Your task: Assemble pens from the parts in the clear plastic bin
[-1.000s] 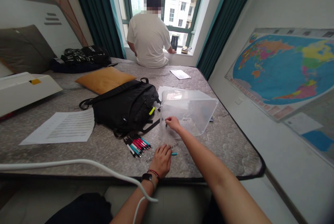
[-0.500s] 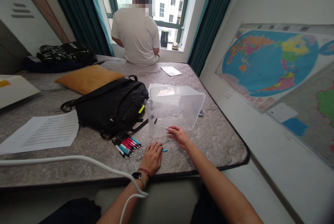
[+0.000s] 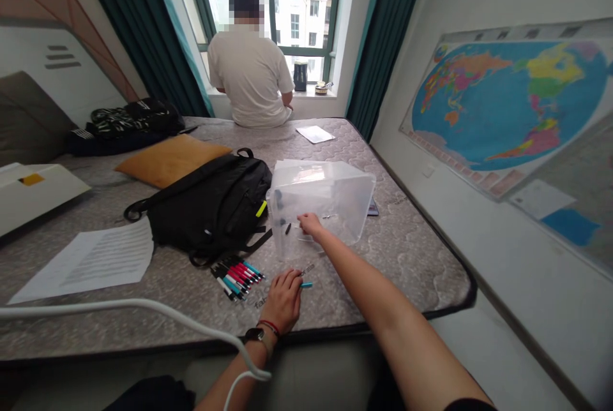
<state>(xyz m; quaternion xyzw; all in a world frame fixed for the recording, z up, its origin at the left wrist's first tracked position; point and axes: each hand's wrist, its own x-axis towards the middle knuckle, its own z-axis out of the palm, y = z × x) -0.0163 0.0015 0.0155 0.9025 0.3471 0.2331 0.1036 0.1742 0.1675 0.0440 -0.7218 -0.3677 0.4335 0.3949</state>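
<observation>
My left hand (image 3: 282, 299) rests on the mattress, its fingers curled over a blue pen (image 3: 306, 284) whose end juts out by the thumb side. A fan of several pens (image 3: 239, 277) in blue, red, white and black lies to its left. My right hand (image 3: 310, 224) reaches inside a clear plastic box (image 3: 354, 197) that lies on its side. Its fingers are bent together; whatever they pinch is too small to make out. Near the fingertips in the box is a small black piece (image 3: 288, 228), with a small light piece (image 3: 327, 216) farther right.
A black backpack (image 3: 211, 207) lies left of the box, with a yellow-brown envelope (image 3: 167, 159) behind it. Printed sheets (image 3: 90, 258) are at the left. A white cable (image 3: 143, 304) crosses in front. Someone in a light shirt (image 3: 249, 76) sits at the far edge.
My right hand has moved from the box's near edge deeper into it. The thin white stick it pinched no longer shows clearly. The left hand stays by the blue pen; the view has shifted slightly.
</observation>
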